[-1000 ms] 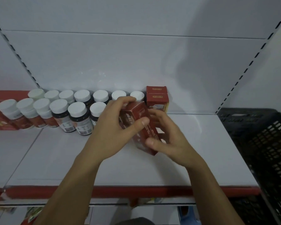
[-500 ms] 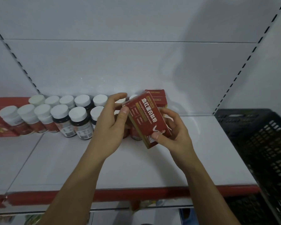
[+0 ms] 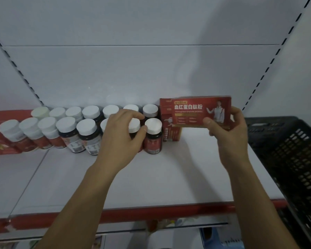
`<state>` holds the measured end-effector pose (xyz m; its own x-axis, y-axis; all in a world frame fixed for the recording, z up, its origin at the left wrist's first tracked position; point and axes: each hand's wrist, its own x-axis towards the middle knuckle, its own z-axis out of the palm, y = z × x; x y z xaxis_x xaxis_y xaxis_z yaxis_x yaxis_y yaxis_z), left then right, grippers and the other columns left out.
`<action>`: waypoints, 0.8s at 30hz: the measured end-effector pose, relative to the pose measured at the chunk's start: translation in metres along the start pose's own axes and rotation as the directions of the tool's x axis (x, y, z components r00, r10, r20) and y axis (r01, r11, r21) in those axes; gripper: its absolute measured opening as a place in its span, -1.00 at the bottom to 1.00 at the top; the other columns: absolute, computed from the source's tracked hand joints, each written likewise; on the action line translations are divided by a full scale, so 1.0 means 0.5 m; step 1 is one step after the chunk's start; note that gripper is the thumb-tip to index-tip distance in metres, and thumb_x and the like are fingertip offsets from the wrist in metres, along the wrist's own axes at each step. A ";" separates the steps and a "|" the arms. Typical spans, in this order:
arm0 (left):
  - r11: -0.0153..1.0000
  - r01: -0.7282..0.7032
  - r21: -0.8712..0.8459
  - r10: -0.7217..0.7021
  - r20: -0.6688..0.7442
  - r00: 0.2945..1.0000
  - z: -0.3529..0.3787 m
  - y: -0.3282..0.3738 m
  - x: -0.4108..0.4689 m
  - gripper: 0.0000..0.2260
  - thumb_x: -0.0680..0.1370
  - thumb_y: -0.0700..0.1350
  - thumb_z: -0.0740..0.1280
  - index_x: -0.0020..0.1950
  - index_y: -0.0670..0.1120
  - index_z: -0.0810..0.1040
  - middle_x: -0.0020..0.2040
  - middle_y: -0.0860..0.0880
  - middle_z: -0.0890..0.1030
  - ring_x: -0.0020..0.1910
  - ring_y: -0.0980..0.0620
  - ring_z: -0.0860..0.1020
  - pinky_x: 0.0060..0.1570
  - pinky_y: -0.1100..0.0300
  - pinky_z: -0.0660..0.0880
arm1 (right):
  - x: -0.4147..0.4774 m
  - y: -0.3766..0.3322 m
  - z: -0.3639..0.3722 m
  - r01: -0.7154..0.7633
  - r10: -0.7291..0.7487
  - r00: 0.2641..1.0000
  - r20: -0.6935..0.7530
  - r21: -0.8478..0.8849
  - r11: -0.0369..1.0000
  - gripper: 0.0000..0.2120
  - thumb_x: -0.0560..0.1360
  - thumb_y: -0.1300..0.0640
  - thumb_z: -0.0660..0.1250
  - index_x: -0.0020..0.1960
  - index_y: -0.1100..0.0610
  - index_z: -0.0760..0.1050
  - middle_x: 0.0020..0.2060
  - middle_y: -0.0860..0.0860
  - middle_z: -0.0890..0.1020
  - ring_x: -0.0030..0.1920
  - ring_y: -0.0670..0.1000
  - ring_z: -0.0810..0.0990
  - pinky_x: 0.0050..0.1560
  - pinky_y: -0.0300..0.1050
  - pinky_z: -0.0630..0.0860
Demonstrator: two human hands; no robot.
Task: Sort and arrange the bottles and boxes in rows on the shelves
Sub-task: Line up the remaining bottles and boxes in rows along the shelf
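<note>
The light is dim and even, with a cool bluish-grey cast over the white back panel [image 3: 115, 69] and the shelf [image 3: 169, 177]. A broad soft shadow darkens the panel's upper right, and fainter shadows lie on the shelf below the red box [image 3: 196, 112], so the light seems to come from behind the camera. The white caps of the bottles [image 3: 90, 112] are the brightest spots, without hard glare. The box's large print reads clearly; its small print is smeared. Wide-angle distortion bends the slotted uprights [image 3: 269, 65] and the panel seams toward the edges. The black crate [image 3: 294, 159] sinks into murk, and the bottom edge is blurred and grainy.
</note>
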<state>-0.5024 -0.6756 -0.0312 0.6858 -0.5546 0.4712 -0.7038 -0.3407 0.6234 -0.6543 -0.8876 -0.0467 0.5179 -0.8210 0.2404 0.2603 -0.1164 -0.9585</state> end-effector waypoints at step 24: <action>0.954 -0.048 0.296 0.026 0.078 0.997 0.105 -0.047 0.018 -0.61 0.44 -0.01 0.52 0.19 0.14 0.45 0.26 0.17 0.45 0.33 0.03 0.36 0.30 -0.04 0.16 | 0.001 0.169 0.054 0.005 0.073 0.982 0.175 -0.410 0.912 -0.31 0.29 0.16 0.67 0.33 -0.08 0.45 0.18 -0.17 0.60 0.16 -0.17 0.61 0.13 -0.28 0.60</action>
<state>-0.4896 -0.7125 -0.0744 0.6508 -0.6206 0.4374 -0.7592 -0.5229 0.3876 -0.6101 -0.8828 -0.1232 0.6700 -0.7170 0.1924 -0.0946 -0.3395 -0.9359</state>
